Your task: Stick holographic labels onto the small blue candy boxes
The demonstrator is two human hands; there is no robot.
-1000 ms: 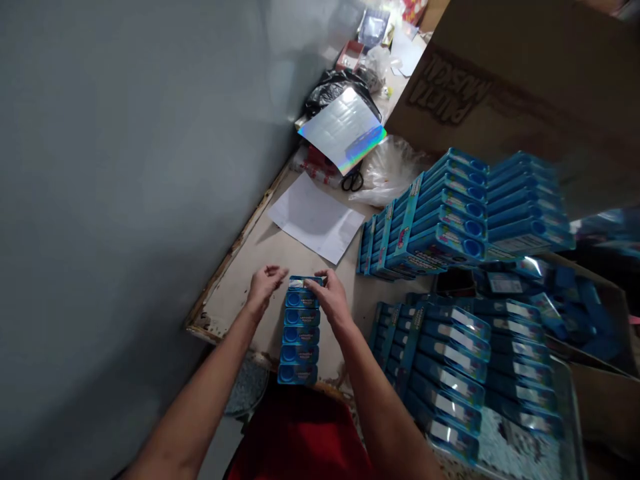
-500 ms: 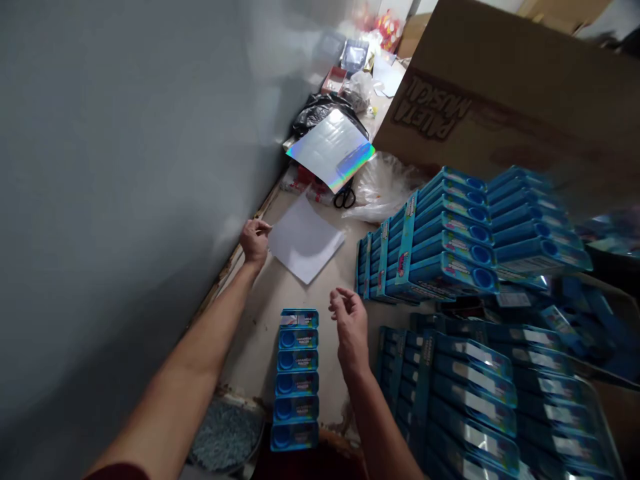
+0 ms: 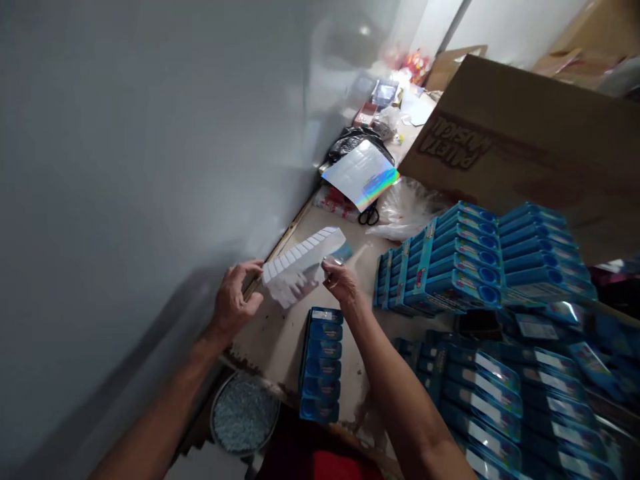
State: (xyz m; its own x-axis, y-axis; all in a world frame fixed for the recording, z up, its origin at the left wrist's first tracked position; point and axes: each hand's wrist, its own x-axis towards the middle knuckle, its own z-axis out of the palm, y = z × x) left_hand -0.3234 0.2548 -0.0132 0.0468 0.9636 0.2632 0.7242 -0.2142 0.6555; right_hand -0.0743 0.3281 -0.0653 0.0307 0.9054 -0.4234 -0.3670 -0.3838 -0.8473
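Pinched by its right edge in my right hand (image 3: 340, 283) is a thin, shiny sheet of labels (image 3: 300, 267), tilted up off the table. White rectangles run in a row along its upper edge. My left hand (image 3: 234, 300) is at the sheet's left end, thumb and fingers apart; whether a fingertip touches the edge I cannot tell. Just below the sheet, a row of blue boxes (image 3: 323, 363) stands side by side on the table. The nearest ones are in shade, and a pale strip crosses the farthest one.
Stacked blue boxes (image 3: 450, 260) stand on the right, with more blue boxes (image 3: 485, 400) before them. Behind is a large cardboard carton (image 3: 525, 153). Scissors (image 3: 369, 215), a holographic sheet (image 3: 363, 173) and plastic bags (image 3: 405, 207) lie farther back. A grey wall (image 3: 150, 133) borders the left; a round tub (image 3: 245, 413) sits below.
The sheet that lay flat on the table is now raised and tilted, gripped by my right hand. My left hand has opened its fingers. The whole view has shifted.
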